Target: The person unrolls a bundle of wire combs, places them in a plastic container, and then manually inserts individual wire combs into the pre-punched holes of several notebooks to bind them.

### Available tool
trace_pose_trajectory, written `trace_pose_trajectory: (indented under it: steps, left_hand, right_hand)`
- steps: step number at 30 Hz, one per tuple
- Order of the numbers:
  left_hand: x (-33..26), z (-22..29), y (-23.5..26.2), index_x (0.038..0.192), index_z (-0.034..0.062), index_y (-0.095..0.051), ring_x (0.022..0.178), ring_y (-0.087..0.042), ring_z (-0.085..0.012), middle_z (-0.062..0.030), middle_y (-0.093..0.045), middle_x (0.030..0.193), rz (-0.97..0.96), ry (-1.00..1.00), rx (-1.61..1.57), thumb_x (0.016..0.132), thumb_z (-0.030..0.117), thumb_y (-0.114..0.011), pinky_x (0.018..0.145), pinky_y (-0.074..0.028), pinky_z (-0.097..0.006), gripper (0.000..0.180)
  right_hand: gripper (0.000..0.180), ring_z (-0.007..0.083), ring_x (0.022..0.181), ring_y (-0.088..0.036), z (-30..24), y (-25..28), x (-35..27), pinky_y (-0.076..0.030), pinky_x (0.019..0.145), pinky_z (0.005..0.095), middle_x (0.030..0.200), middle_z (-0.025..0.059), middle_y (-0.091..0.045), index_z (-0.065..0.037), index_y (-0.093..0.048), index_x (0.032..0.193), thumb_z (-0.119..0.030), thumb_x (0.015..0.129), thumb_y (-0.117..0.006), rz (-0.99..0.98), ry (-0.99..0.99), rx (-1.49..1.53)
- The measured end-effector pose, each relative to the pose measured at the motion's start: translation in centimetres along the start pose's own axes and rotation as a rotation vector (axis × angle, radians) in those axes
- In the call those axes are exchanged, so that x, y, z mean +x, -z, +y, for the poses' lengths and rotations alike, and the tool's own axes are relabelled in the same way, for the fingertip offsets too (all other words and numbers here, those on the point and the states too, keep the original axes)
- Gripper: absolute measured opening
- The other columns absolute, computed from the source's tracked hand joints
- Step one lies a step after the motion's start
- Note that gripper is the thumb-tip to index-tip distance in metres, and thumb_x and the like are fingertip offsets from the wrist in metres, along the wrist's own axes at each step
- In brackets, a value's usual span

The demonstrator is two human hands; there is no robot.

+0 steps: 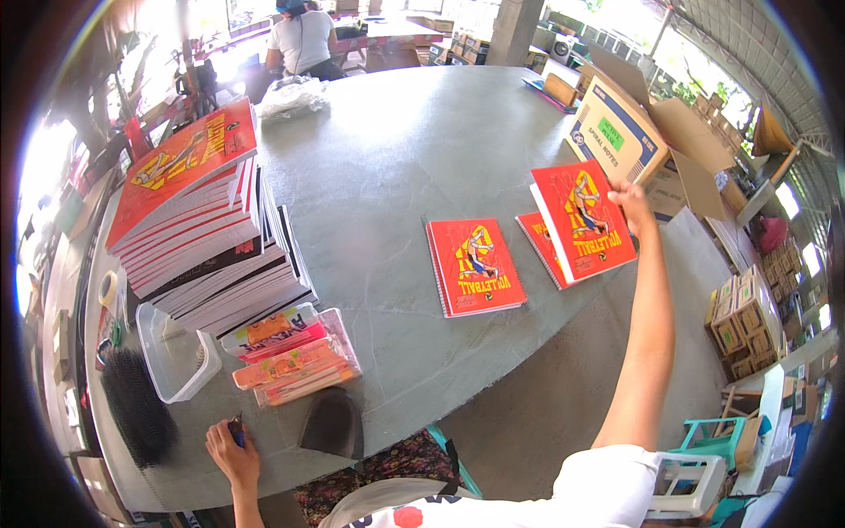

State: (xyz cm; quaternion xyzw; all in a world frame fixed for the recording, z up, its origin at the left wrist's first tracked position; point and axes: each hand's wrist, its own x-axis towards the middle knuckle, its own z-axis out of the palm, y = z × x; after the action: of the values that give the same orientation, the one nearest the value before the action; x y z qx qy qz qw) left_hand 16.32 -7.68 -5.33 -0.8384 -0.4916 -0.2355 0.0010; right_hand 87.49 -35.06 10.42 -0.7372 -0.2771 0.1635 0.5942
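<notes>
My right hand (629, 204) grips the right edge of a red spiral notebook (585, 220) with a cartoon figure on its cover, held tilted over the table's right side. Partly hidden beneath it lies another red notebook (539, 242). To their left, a separate stack of red spiral notebooks (476, 268) rests flat. My left hand (232, 452) is on the near left of the table, fingers curled round a small dark blue object (236, 431) whose kind is not plain. Close by are a dark brown block (333, 424) and a black bristly bundle (136, 405).
A tall leaning stack of notebooks (202, 229) stands at the left, behind a clear plastic tub (180, 356) and plastic-wrapped packets (299, 361). An open carton (620, 132) sits at the far right of the grey table (378, 176). Another person (302, 40) sits at the back.
</notes>
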Motion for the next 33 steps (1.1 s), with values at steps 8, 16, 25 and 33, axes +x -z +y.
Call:
trace_pose_trajectory:
  steps: [8, 16, 25, 33]
  left_hand:
    - [0.2, 0.3, -0.1, 0.097, 0.0016, -0.047, 0.088, -0.046, -0.0345, -0.0159, -0.048, 0.09, -0.006, -0.024, 0.065, 0.07, 0.005, -0.061, 0.076, -0.035, -0.042, 0.03]
    - [0.4, 0.8, -0.5, 0.097, 0.0033, -0.048, 0.088, -0.046, -0.0336, -0.0147, -0.048, 0.09, -0.008, -0.04, 0.087, 0.065, 0.003, -0.062, 0.077, -0.035, -0.042, 0.035]
    - [0.3, 1.0, -0.5, 0.096, 0.0031, -0.049, 0.09, -0.046, -0.0329, -0.014, -0.049, 0.09, -0.015, -0.03, 0.066, 0.062, 0.003, -0.063, 0.078, -0.035, -0.042, 0.037]
    - [0.2, 0.4, -0.4, 0.097, 0.0031, -0.05, 0.09, -0.047, -0.0321, -0.0132, -0.049, 0.089, -0.003, -0.021, 0.027, 0.062, 0.003, -0.063, 0.079, -0.035, -0.042, 0.037]
  right_hand:
    - [0.043, 0.0325, 0.101, -0.053, 16.4, -4.5, -5.0, -0.044, 0.083, 0.044, 0.104, 0.0135, -0.056, -0.013, -0.058, 0.112, -0.042, 0.082, -0.056, 0.607, -0.122, -1.144]
    - [0.025, 0.0363, 0.086, -0.058, 16.2, -7.7, -6.1, -0.048, 0.071, 0.0458, 0.097, 0.018, -0.056, -0.003, -0.056, 0.091, -0.026, 0.088, -0.049, 0.608, -0.119, -1.067]
    - [0.025, 0.0355, 0.085, -0.058, 15.3, -7.2, -4.6, -0.048, 0.072, 0.0456, 0.097, 0.0165, -0.055, -0.001, -0.058, 0.089, -0.024, 0.088, -0.047, 0.534, -0.064, -1.137]
    - [0.019, 0.0332, 0.087, -0.058, 13.4, -9.5, -5.4, -0.048, 0.07, 0.0427, 0.096, 0.0148, -0.055, -0.004, -0.06, 0.094, -0.02, 0.085, -0.053, 0.646, 0.3, -1.335]
